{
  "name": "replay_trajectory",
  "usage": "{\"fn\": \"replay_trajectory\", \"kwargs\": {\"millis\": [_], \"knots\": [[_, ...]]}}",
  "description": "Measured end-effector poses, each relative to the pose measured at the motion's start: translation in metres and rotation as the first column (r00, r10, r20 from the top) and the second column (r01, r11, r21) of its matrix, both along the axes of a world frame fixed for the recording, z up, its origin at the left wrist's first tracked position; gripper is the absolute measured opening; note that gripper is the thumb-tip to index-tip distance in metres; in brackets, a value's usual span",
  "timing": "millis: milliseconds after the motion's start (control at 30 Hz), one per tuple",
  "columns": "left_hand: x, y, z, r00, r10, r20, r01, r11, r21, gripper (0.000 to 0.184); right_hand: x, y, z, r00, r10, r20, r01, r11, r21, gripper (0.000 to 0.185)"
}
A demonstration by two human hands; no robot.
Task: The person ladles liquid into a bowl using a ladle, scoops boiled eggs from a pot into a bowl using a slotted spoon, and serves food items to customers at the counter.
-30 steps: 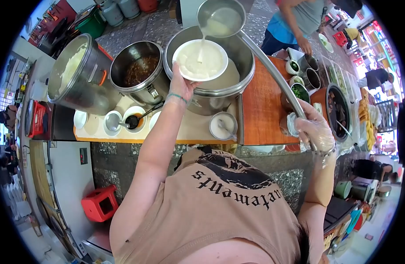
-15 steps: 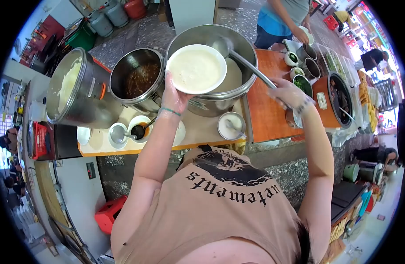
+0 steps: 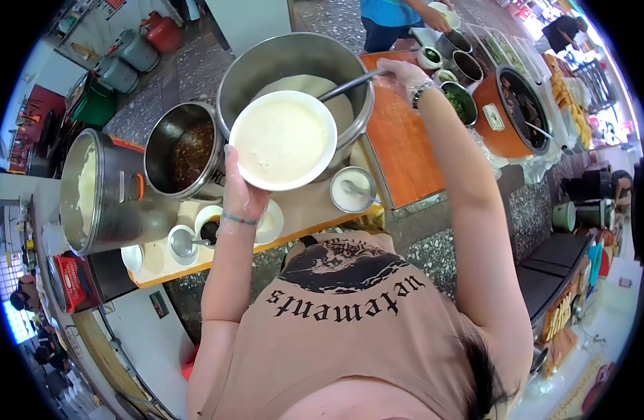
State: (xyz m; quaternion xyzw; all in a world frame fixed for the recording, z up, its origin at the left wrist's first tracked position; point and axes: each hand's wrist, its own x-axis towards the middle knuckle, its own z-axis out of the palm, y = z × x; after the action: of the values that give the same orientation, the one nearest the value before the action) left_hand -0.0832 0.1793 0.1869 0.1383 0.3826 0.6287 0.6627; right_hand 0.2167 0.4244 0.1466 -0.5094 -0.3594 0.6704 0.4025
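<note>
My left hand [image 3: 244, 190], in a clear glove, holds a white bowl [image 3: 283, 140] by its lower left side; pale creamy liquid fills the bowl nearly to the rim. The bowl is over the near left part of a large steel pot [image 3: 239, 77] with pale liquid inside. My right hand [image 3: 404, 75], gloved too, is closed on the upper end of a metal ladle [image 3: 351, 85]. The ladle's handle slants over the pot's right rim, and its scoop is hidden behind the bowl.
A pot of brown broth [image 3: 190, 155] and a tall steel container [image 3: 119, 189] stand left. Small bowls, one with a spoon [image 3: 184, 244], line the near edge. Right are an orange-brown board [image 3: 406, 157], cups of greens [image 3: 460, 102] and a brown pot [image 3: 500, 115]. Another person's arm [image 3: 425, 12] reaches in beyond.
Pouring into the bowl has stopped, and the ladle has gone down into the pot. My right hand has moved toward the pot. The view has shifted to the right.
</note>
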Motion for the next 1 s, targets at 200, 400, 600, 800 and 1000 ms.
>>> {"fn": "replay_trajectory", "kwargs": {"millis": [200, 400, 600, 800, 1000], "knots": [[0.035, 0.008, -0.003, 1.000, -0.011, 0.003, 0.011, 1.000, -0.001, 0.058, -0.002, -0.037, 0.003, 0.939, -0.332, -0.092, 0.342, 0.928, 0.148, 0.049], [0.095, 0.027, -0.004, 0.998, -0.044, 0.036, 0.045, 0.999, -0.014, 0.059, 0.035, -0.102, 0.016, 0.961, -0.097, -0.259, 0.108, 0.994, 0.031, 0.059], [0.172, 0.059, -0.021, 0.992, -0.092, 0.085, 0.097, 0.994, -0.047, 0.062, 0.095, -0.111, 0.006, 0.638, -0.038, -0.769, -0.289, 0.914, -0.284, 0.056], [0.242, 0.100, -0.055, 0.984, -0.114, 0.134, 0.128, 0.986, -0.105, 0.065, 0.155, -0.082, -0.012, 0.643, -0.107, -0.758, -0.212, 0.927, -0.310, 0.052], [0.288, 0.156, -0.093, 0.983, -0.169, 0.079, 0.177, 0.977, -0.117, 0.065, 0.189, -0.035, -0.049, 0.743, -0.193, -0.641, -0.041, 0.943, -0.330, 0.049]]}}
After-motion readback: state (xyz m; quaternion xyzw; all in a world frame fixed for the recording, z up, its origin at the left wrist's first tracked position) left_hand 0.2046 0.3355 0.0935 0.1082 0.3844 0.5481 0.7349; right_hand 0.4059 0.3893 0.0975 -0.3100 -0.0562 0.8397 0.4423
